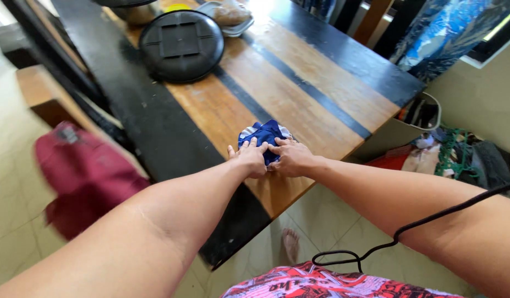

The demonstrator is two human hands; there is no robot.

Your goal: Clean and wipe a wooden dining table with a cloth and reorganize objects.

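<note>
Head view: blue cloth (soft, light, judged easily gripped at its 6 o'clock edge) is pressed flat by left hand and right hand, fingers spread.

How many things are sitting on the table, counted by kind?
Blue cloth, under both hands: 1
Round black lid: 1
Tray with food: 1
Metal pot, cut off by the top edge: 1
Total: 4
</note>
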